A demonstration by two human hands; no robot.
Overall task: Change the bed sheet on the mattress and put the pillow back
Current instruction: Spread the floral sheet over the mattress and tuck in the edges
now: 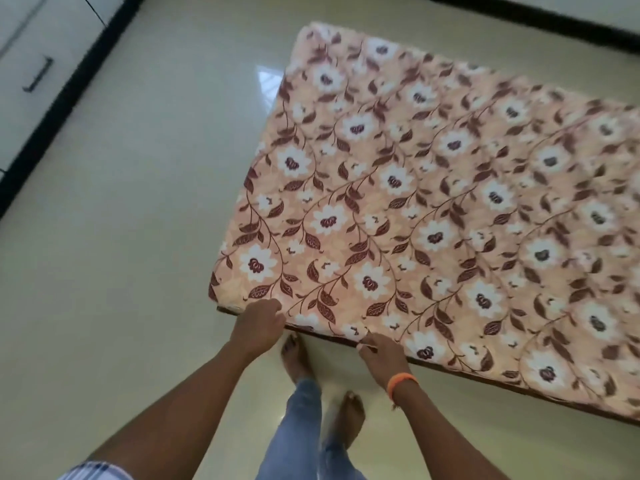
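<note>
**Both hands at the near edge of the floral sheet**

At the far left, a white cabinet with a dark handle stands along the wall, above a black skirting strip. The glossy cream floor stretches from there to the mattress, of which only a dark brown lower edge shows beneath the cloth.

The left hand sits at the near corner of the bed sheet, its fingers curled together and pinching the fabric edge just beside the corner. Below and between the two hands, bare feet and blue jeans stand on the floor, close to the mattress side.

The right hand, with an orange band on its wrist, lies a little farther along the same edge; its fingers are bent over the hem and grip the cloth. Beyond the fingertips of both hands the peach sheet, printed with white flowers and brown leaves, lies spread flat over the whole mattress, running away to the upper right.
</note>
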